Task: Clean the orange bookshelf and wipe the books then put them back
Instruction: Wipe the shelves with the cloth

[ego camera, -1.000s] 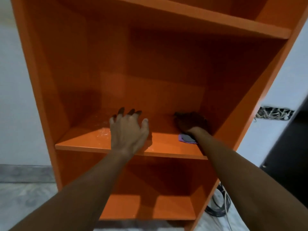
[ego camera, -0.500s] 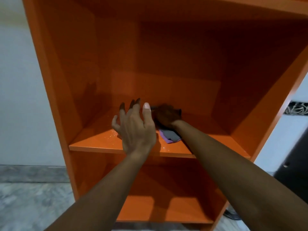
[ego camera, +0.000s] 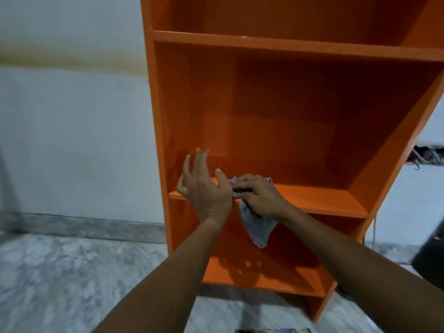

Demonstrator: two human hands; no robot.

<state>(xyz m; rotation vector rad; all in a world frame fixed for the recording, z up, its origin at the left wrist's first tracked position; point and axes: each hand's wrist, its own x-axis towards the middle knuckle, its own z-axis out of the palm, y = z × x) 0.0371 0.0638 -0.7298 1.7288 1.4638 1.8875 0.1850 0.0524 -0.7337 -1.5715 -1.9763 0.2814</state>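
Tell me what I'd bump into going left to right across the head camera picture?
White wall → bookshelf's left side panel → left hand → right hand gripping the grey cloth → bookshelf's right side panel → wall hole with wires.

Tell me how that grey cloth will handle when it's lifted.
Probably floppy: the grey cloth sags in a limp point below the right hand that grips it. Likely light, since one hand holds it. Being soft fabric, it should not roll.

The bookshelf [ego camera: 276,104] stands on the floor [ego camera: 60,272] before the wall [ego camera: 72,140], and at its middle shelf's [ego camera: 324,198] front edge the left hand [ego camera: 206,191] is beside the right hand [ego camera: 262,198], which grips a cloth [ego camera: 258,227].
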